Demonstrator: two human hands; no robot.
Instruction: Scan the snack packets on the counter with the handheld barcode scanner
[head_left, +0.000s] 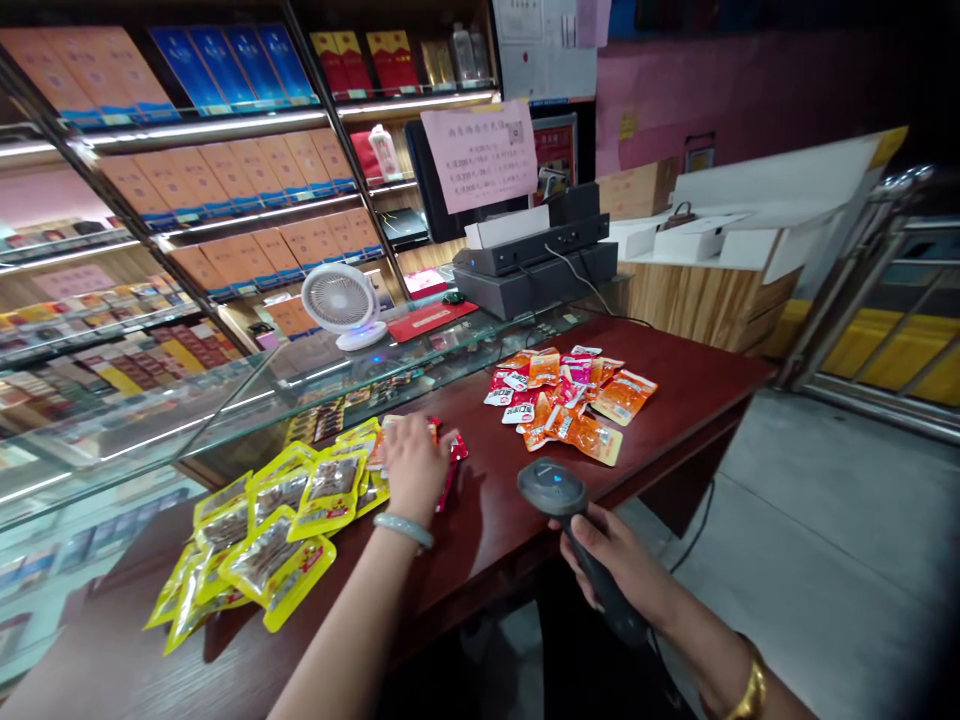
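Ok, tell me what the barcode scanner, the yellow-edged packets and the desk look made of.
Barcode scanner: probably hard plastic, satin grey, smoothly moulded. Yellow-edged packets: likely glossy plastic film, given bright glints and creases. Desk: reddish-brown, polished, faintly reflective; wood or veneer, can't tell.

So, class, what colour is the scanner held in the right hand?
The scanner is dark grey; the head view shows it best.

A white fan [341,300] stands on the glass counter [300,368], before shelves [225,124] of orange boxes [240,170]
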